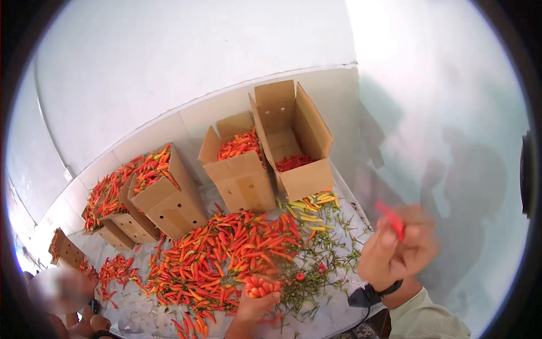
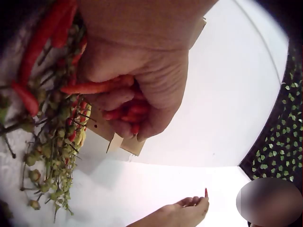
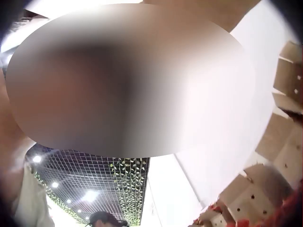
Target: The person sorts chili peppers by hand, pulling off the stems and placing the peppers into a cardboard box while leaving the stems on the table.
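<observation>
Head view, clock positions taken from the centre of the frame.

1. Left hand: at 6 o'clock, low over the white surface. Its grip is clamped on a bundle of chilies. The left wrist view shows the fingers curled round several red pods. The pods lie roughly parallel, probably so that many fit in one grip.

2. Right hand: at 4 o'clock, raised clear of the surface and motion-blurred. Its grip pinches a single red chili near one end, so most of the pod sticks out above the fingers.

3. Main chili pile: red and orange pods spread loose at the centre, just beyond the left hand.

4. Green stems: scattered at 5 o'clock between the two hands, apart from the pods.

5. Yellow-green chilies: a small separate heap, touching the front of the tall box.

6. Cardboard boxes: the tall box at 12 o'clock holds dark red pods; the middle box and the left box hold orange-red ones. All stand open-topped along the wall, apparently one colour group to each.
</observation>
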{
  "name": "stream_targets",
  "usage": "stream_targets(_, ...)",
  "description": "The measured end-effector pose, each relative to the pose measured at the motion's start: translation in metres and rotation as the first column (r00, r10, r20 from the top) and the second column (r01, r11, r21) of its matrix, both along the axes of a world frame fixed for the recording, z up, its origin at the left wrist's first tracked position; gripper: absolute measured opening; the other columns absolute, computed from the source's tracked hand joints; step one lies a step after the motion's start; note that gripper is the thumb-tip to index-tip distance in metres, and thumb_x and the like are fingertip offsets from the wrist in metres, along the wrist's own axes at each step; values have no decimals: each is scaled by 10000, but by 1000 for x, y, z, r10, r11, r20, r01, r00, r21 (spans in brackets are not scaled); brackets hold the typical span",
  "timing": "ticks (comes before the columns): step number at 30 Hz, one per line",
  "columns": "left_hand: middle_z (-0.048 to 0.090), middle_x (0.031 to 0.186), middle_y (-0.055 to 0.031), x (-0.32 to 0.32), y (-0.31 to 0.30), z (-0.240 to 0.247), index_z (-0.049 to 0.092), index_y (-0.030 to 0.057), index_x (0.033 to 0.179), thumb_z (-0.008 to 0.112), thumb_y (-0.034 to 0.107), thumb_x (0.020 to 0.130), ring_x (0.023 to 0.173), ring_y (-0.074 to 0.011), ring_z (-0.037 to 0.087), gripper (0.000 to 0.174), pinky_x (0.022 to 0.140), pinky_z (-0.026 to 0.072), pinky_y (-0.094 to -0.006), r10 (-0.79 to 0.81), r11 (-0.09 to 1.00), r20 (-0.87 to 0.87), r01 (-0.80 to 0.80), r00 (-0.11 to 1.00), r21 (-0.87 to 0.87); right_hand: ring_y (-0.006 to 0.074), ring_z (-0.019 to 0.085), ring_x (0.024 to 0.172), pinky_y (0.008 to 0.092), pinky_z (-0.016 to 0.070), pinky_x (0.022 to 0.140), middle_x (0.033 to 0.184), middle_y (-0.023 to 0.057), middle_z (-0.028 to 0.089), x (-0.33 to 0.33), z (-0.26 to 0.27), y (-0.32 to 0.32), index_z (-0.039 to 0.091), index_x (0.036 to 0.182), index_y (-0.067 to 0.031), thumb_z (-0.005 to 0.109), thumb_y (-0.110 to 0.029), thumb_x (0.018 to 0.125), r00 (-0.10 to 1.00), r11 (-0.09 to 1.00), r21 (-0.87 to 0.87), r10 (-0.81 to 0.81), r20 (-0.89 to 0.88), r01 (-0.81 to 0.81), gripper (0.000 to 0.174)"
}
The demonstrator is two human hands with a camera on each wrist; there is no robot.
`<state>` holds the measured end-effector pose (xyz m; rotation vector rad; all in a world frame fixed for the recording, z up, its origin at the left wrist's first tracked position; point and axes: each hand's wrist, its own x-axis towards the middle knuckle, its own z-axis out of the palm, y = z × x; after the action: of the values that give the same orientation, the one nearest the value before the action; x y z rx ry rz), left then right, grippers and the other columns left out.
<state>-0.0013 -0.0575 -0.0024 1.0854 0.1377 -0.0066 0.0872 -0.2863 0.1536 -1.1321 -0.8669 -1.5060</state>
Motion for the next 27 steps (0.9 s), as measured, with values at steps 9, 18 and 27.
stream_targets(9, 586, 834, -25, -1, 7, -11, 509, 39, 943, 685, -56, 710, 683, -101, 565, 307, 575, 472, -233, 65, 997, 67, -67, 996, 27, 109, 555, 728, 262, 459, 665, 899, 57, 612, 84, -63, 56, 602, 1051, -19, 638, -194, 863, 477, 792, -267, 34, -878, -549, 259)
stream_targets(18, 585, 830, -20, -1, -4, 1, 523, 42, 968, 732, -6, 708, 702, -83, 567, 337, 560, 459, -197, 38, 995, 97, -46, 995, 85, 52, 549, 702, 222, 447, 627, 787, -3, 622, 0, -144, 61, 651, 900, -51, 700, -222, 821, -27, 364, 129, 271, -962, -922, 194)
stream_targets(27, 582, 838, -25, 0, -3, -2, 533, 33, 953, 742, -62, 670, 714, -80, 560, 364, 607, 486, -217, -11, 986, 79, -2, 997, 165, 48, 550, 691, 218, 436, 609, 755, -7, 615, 5, -147, 55, 669, 842, -41, 721, -184, 796, -69, 332, 183, 326, -943, -926, 160)
